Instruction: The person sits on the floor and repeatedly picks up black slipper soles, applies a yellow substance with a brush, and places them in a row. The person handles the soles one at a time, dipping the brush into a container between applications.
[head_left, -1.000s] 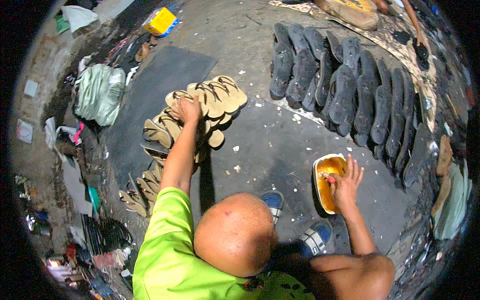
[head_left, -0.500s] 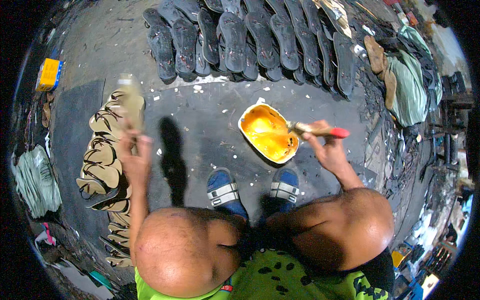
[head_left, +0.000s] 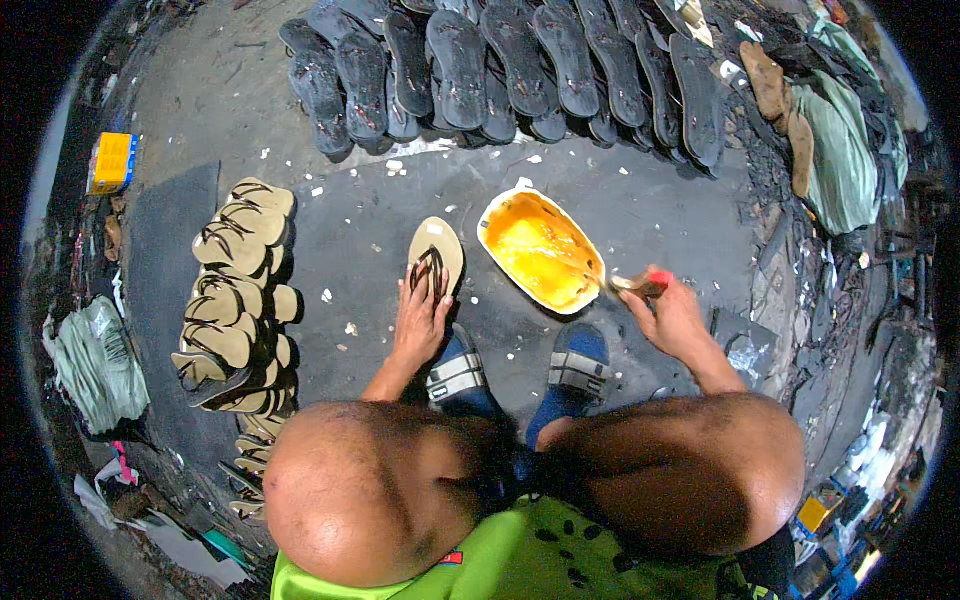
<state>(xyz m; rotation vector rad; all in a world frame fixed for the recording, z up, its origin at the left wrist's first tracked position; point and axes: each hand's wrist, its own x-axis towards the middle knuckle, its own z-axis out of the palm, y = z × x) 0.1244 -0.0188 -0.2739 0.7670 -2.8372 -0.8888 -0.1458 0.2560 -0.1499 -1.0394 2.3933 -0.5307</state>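
Observation:
A beige flip-flop (head_left: 440, 243) with dark straps lies toe-away on the dark mat, left of a white-rimmed tub (head_left: 487, 243). My left hand (head_left: 422, 325) has its fingers over the strap and heel half, gripping it. In the tub is thick yellow-orange glue (head_left: 540, 255), streaked up the inner walls. On the tub's right, my right hand (head_left: 668, 315) is closed round a paintbrush (head_left: 632, 285) with a red handle end. Its bristles are by the right rim, slightly blurred.
Overlapping beige flip-flops (head_left: 222, 295) form a row at the left. Rows of black soles (head_left: 460, 75) stand along the far side. My feet in blue socks and strapped slides (head_left: 580, 368) are just nearer than the tub. Pale green sacks (head_left: 838, 150) and scraps line the right.
My left hand has brought a flip-flop from the left row to the middle, beside the tub. The brush has shifted slightly, from over the tub's right side to its right rim.

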